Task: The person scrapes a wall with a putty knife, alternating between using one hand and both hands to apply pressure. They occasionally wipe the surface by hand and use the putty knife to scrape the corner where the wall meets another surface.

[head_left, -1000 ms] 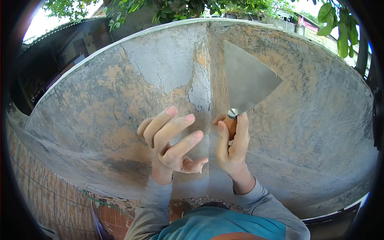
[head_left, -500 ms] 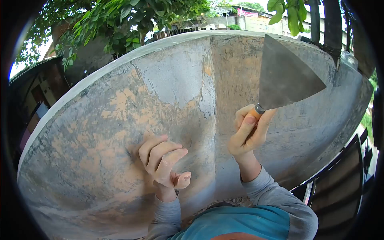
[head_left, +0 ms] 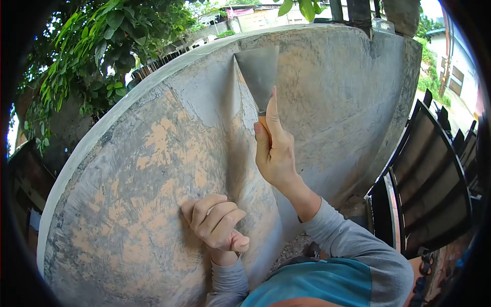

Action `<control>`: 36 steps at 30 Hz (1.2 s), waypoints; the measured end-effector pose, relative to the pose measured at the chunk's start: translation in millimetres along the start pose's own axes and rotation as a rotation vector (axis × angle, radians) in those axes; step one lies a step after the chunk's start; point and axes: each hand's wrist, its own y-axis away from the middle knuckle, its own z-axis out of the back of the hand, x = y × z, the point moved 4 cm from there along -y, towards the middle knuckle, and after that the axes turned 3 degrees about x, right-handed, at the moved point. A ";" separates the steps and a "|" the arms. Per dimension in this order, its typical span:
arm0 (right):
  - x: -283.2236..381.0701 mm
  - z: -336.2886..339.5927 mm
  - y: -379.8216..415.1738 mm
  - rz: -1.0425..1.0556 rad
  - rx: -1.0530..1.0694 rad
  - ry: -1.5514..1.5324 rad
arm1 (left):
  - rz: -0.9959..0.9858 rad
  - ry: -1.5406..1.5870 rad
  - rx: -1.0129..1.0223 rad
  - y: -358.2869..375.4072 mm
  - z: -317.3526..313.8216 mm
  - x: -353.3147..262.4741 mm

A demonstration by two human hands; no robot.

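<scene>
My right hand (head_left: 276, 148) grips the orange handle of a wide metal scraper (head_left: 260, 71), its index finger stretched up along the handle toward the blade. The blade points upward at the upper part of a curved wall (head_left: 317, 87) with worn paint, over the vertical seam; whether it touches the surface I cannot tell. Lower and to the left, my left hand (head_left: 215, 221) is curled with its fingers bent inward, close to the wall's patchy orange and grey surface. Nothing shows in it. Pale grey paint with a ragged edge lies left of the blade.
Green leaves (head_left: 115, 46) hang over the wall's pale top rim (head_left: 97, 130) at the upper left. A dark metal gate (head_left: 429, 179) stands at the right. Rubble (head_left: 292, 248) lies at the wall's foot. Dark posts (head_left: 359, 13) rise behind the rim.
The scraper and my right hand have moved left to the seam, the blade now more upright. My left hand has curled in and sits lower. The view has turned to the right.
</scene>
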 end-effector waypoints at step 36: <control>24.3 -2.2 -12.9 0.070 -0.023 0.157 | -0.011 0.181 0.081 14.5 -6.6 6.7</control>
